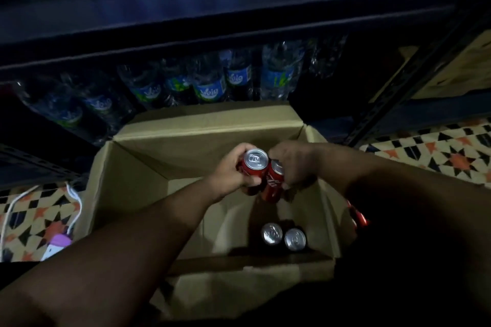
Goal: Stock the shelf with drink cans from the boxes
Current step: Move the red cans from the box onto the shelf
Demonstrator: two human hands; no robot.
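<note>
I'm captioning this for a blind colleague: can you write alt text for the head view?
Two hands hold red drink cans above an open cardboard box: the left hand grips one, the right hand another. Two cans remain inside; water bottles fill the dim shelf beyond.

Patterned tile floor (449, 152) in cream, black and orange, bearing an open brown cardboard box (148, 164) set against a dark metal shelving unit (239, 5). A white cable (16, 202) and a small purple-and-white object (57, 244) lie on the tiles left of the box. Clear plastic water bottles with blue-green labels (210, 87) occupy the lower shelf level.
</note>
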